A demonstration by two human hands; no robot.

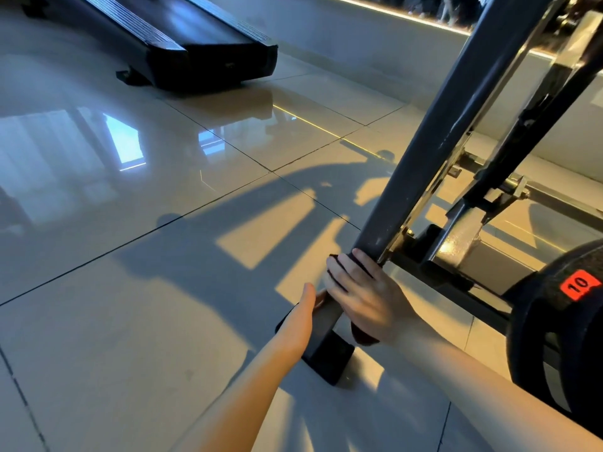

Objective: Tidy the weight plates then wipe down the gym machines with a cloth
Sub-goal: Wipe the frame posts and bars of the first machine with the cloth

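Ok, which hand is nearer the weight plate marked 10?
Right. The right hand, gripping a cloth round the slanted post, is on the side facing the weight plate; the left hand is at the post's far side, farther away.

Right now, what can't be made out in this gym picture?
Head view:
Left hand: fingers hidden behind the machine post, grip unclear.
Cloth: mostly covered by the right hand; only dark edges show.
Weight plate: cut off by the right edge.
Treadmill: cut off by the top edge.
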